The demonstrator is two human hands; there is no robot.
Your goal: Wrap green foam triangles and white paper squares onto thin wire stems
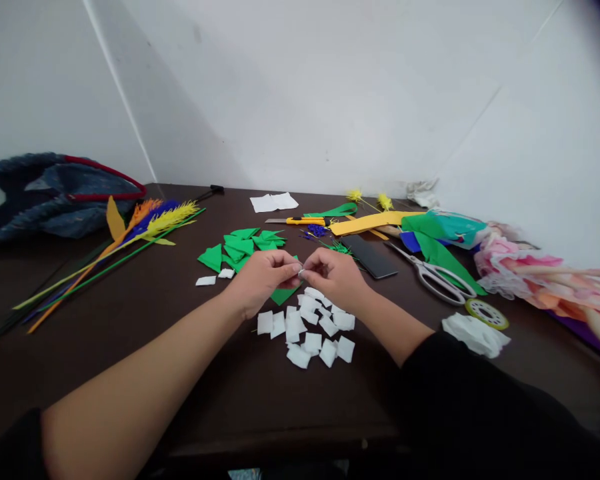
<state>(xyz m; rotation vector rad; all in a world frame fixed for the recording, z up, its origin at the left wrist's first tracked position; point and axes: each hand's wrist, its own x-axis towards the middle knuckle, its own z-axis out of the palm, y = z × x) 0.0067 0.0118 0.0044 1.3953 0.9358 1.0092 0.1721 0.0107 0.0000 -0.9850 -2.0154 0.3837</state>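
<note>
My left hand (265, 277) and my right hand (336, 275) meet over the middle of the table, thumbs and fingers pinched together. Between the fingertips is a small white wad of tissue (301, 272), gripped from both sides and mostly covered. Under the hands lies a green paper piece (283, 295), partly hidden. Nearer to me are several white folded tissue squares (313, 343), scattered loosely. Left of the hands sits a pile of green paper triangles (239, 245), with two small white pieces (206, 281) beside it.
Paper wheat stems (125, 243) and a denim bag (55, 190) lie left. Behind are a yellow cutter knife (305, 221) and a white sheet (274, 202). To the right are a black phone (373, 257), scissors (443, 283), a tape roll (487, 313), crumpled tissue (475, 335) and dolls (545, 270).
</note>
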